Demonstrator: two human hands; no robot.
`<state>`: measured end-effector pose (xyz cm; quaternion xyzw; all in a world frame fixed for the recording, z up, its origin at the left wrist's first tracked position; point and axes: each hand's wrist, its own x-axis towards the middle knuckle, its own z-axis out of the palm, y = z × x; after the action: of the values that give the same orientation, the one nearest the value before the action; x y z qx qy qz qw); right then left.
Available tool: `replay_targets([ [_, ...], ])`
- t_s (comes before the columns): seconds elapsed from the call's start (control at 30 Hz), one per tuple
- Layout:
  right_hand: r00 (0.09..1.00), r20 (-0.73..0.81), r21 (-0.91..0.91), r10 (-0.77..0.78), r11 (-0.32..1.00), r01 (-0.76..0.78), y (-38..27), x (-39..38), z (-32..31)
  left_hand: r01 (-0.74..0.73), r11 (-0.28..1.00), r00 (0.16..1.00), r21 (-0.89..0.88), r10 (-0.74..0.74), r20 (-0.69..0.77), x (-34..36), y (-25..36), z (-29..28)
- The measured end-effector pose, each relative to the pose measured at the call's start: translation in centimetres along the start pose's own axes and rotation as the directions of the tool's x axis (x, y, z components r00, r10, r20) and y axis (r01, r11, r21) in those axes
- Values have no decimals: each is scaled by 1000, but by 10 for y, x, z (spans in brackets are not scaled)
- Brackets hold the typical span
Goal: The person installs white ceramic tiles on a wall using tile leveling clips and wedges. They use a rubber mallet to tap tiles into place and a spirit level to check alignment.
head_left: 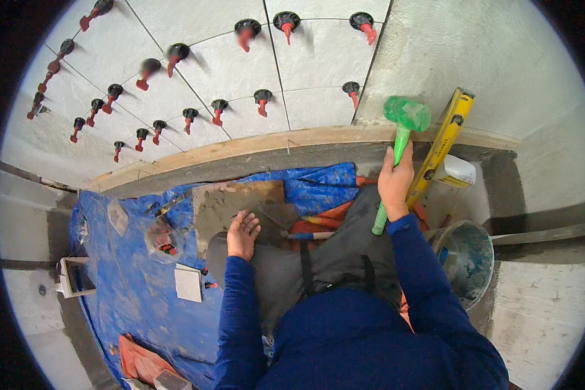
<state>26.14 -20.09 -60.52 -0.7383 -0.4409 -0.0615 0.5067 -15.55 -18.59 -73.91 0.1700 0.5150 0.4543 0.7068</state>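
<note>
Head view. The right hand [396, 181] grasps a bright green mallet with a thick cylindrical head [406, 116]; its fingers are wrapped around the slim handle. The mallet is in front of the person at the right, head toward the wall, butt end over the right thigh. Contact between head and wall cannot be determined. The left hand [243, 233] is empty, its fingers released and slightly curved, near a grey-smeared rectangular board [218, 203].

To the upper left, large pale-grey rectangular wall tiles [325, 55] carry red-and-black plastic levelling clips [286, 23] along their joints. A long, pale wooden batten [318, 136] runs below the tiles. A long yellow spirit level [441, 144] stands tilted just to the right of the mallet.

Recommended handling, by judgement:

1. Grip the handle firmly but without strain, leaving the wrist free to control a short swing.
2. Present the mallet face square to the tile; an angled edge concentrates force and could chip a corner.
3. Use light, evenly spread taps, since heavy blows may shift a tile out of line.
4. Aim at bare tile faces; an unintended strike could snap a clip.
5. Direct the swing away from the spirit level, which could be knocked over.
6. Hold the left hand outside the striking path.
</note>
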Motion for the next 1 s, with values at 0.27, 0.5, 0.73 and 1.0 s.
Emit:
replay_targets([
  [0.27, 997, 42, 10, 57, 998, -57, -2, 0, -5, -9, 997, 1000, 79, 7, 18, 3, -7, 5],
  [0.5, 1000, 22, -24, 0, 1000, 0, 3, 0, -6, 0, 994, 1000, 108, -3, 30, 7, -11, 12],
  [0.73, 999, 32, 5, -3, 1000, 2, 5, 0, -7, -18, 991, 999, 130, 12, 44, 6, -12, 18],
  [1.0, 999, 44, -37, 20, 999, -19, 10, -1, -4, -26, 994, 999, 107, 22, 40, 6, -13, 19],
])
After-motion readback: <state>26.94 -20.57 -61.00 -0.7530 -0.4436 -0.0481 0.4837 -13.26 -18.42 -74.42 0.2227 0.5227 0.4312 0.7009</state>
